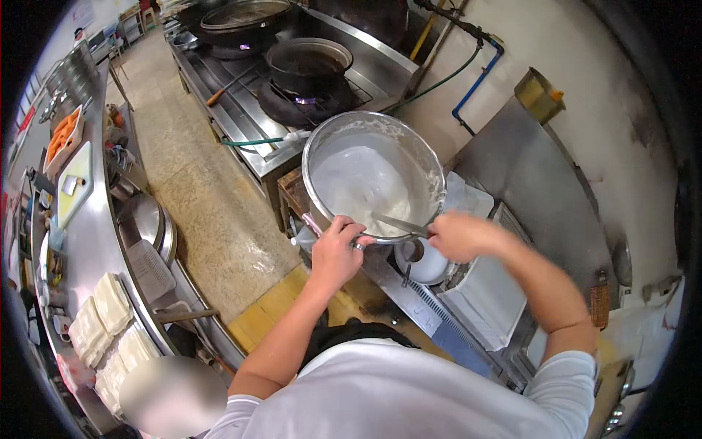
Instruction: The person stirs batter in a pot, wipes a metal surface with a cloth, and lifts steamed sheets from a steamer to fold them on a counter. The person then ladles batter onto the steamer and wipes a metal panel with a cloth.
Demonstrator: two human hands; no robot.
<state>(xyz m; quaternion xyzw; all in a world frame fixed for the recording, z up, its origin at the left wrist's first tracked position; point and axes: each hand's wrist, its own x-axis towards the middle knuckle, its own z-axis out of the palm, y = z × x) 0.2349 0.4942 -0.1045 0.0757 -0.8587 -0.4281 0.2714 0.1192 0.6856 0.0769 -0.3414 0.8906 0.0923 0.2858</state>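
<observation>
A large metal bowl (pixel 319 192) holds a white, milky liquid with a paler, thicker patch near the front. My left hand (pixel 338 252), a ring on one finger, is closed on the bowl's near rim. My right hand (pixel 461 235) grips the handle of a flat metal utensil (pixel 401 224) at the bowl's right front. The utensil's blade reaches over the rim, its tip at the white mixture. Pale residue clings to the bowl's inner wall. Just below the bowl, between my hands, sits a white round container (pixel 428 269).
A stove (pixel 252 121) with a dark pot (pixel 310 62) stands beyond the bowl. At the left, a long steel counter (pixel 102 234) bears a tray of orange items (pixel 64 137), a cutting board (pixel 75 186) and pale folded packets (pixel 110 314). A white bin (pixel 486 304) is below my right forearm.
</observation>
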